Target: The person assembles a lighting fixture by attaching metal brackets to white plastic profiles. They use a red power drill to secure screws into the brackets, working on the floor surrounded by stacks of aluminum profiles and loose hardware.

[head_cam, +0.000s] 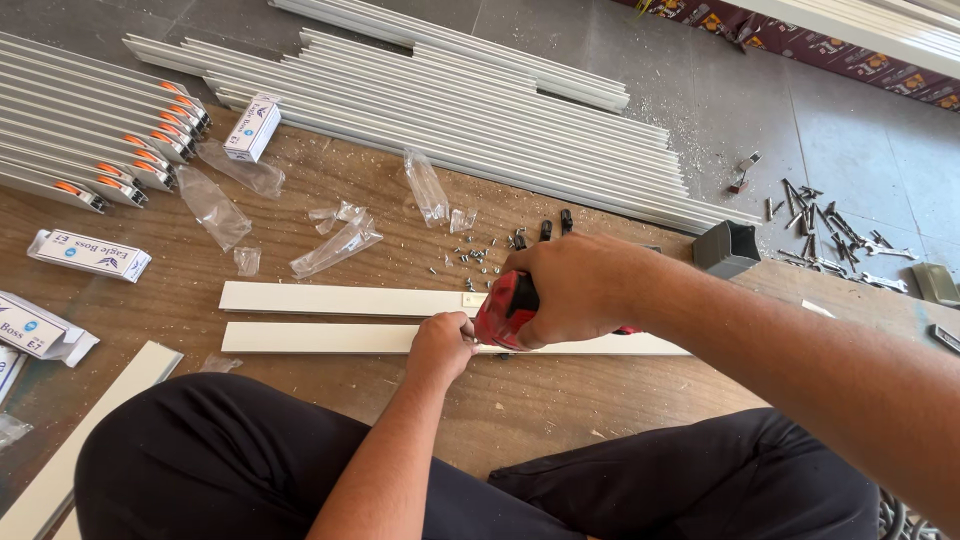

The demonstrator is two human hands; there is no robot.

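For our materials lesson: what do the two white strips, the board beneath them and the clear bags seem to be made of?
White strips: probably painted or coated metal, smooth, matt, straight-edged; could be plastic.
Board: wood or plywood, brown with visible grain.
Clear bags: thin plastic film, see-through and crinkled.

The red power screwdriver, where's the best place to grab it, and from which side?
Probably by its thick red body, coming down from above, as the right hand grips it now. The tool points down at the white strip, so its tip is busy, and the left hand sits close on the near side.
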